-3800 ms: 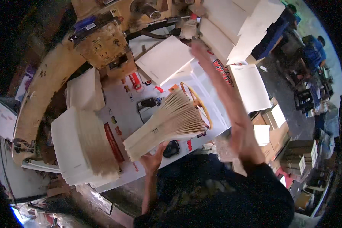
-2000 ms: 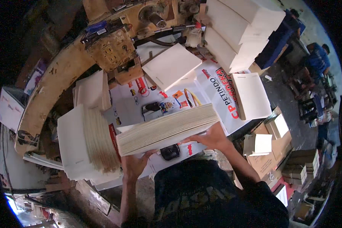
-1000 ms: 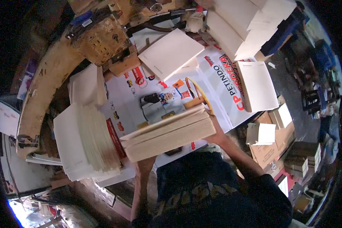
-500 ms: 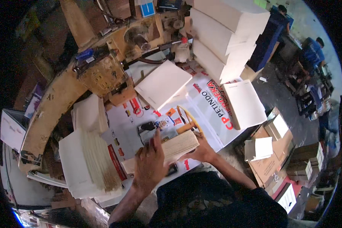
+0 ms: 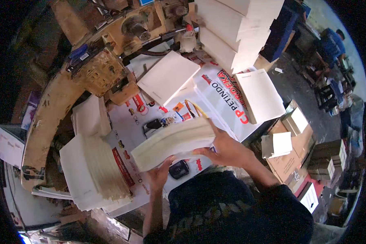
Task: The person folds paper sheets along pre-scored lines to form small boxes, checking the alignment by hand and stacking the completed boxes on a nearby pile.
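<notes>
Lettered poster (image 5: 217,95) under held sheets (image 5: 177,140)

Over a sheet (image 5: 126,118), a paper stack (image 5: 175,140) sits between left hand (image 5: 158,175) and right hand (image 5: 228,149). Left stands a paper pile (image 5: 78,171); beyond lies a block (image 5: 169,77); far right, a tower (image 5: 237,34) behind a pad (image 5: 261,95).

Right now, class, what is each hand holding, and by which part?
A thick, bowed stack of pale paper: the left hand holds it near its left end, the right hand its right end.
</notes>
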`<action>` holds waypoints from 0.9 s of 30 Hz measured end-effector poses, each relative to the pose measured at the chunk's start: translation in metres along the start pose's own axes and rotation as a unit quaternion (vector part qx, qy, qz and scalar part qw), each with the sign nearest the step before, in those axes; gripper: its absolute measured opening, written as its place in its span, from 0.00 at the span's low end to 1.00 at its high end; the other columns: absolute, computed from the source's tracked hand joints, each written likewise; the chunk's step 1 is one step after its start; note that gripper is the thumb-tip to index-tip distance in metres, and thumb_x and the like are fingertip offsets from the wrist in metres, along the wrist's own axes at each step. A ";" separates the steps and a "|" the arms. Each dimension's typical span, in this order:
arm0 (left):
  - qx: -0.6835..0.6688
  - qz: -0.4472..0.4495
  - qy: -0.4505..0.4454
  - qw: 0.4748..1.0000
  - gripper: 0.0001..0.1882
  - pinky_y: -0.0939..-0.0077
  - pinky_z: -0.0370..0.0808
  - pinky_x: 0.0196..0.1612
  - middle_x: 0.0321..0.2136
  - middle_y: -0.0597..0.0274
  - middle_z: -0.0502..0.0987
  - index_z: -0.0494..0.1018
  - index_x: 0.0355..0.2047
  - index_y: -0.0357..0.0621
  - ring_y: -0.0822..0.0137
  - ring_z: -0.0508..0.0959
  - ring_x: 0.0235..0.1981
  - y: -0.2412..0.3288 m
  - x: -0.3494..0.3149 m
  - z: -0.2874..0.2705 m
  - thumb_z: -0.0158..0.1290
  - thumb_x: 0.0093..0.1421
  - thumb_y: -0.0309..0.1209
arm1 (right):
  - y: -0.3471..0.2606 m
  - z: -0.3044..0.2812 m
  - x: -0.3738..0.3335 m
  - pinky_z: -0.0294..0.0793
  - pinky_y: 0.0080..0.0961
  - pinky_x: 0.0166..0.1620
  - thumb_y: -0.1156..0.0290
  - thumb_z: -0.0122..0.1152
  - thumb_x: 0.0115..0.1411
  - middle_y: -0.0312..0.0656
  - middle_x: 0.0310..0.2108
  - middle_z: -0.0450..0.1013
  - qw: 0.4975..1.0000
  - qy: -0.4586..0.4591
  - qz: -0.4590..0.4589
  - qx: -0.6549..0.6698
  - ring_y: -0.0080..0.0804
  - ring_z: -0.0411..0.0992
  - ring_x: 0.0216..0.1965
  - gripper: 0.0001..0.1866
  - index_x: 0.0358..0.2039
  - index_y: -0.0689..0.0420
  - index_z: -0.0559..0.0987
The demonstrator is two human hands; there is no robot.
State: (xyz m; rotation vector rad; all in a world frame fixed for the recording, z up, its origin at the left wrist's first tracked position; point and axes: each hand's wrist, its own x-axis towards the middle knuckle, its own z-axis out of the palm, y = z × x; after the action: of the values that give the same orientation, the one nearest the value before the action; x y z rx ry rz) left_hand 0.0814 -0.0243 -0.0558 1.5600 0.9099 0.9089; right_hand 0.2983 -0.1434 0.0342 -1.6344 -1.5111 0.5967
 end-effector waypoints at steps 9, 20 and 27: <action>-0.264 -0.143 -0.007 0.954 0.32 0.60 0.72 0.56 0.49 0.53 0.74 0.65 0.56 0.34 0.58 0.74 0.51 -0.047 -0.031 -0.018 0.65 0.52 0.22 | 0.003 0.025 -0.020 0.62 0.48 0.62 0.62 0.56 0.64 0.66 0.59 0.58 1.000 -0.013 0.025 -0.009 0.63 0.57 0.62 0.35 0.63 0.68 0.55; -0.087 0.025 0.060 0.994 0.42 0.58 0.73 0.55 0.58 0.49 0.65 0.59 0.61 0.40 0.58 0.69 0.55 -0.091 -0.050 -0.013 0.68 0.46 0.22 | 0.012 0.053 -0.034 0.51 0.40 0.69 0.78 0.61 0.57 0.60 0.69 0.45 0.988 0.064 -0.005 0.140 0.54 0.48 0.70 0.49 0.69 0.65 0.37; 0.013 0.006 0.054 0.998 0.40 0.54 0.70 0.58 0.56 0.54 0.68 0.59 0.61 0.43 0.54 0.71 0.54 -0.052 -0.036 -0.007 0.66 0.50 0.23 | 0.032 0.048 -0.028 0.57 0.43 0.64 0.65 0.63 0.60 0.62 0.60 0.57 0.995 0.063 -0.073 -0.038 0.56 0.58 0.61 0.46 0.68 0.65 0.45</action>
State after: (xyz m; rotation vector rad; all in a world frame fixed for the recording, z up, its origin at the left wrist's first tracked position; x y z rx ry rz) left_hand 0.0549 -0.0463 -0.1096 1.5522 0.9929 1.0012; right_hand 0.2739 -0.1575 -0.0232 -1.5716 -1.5594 0.3531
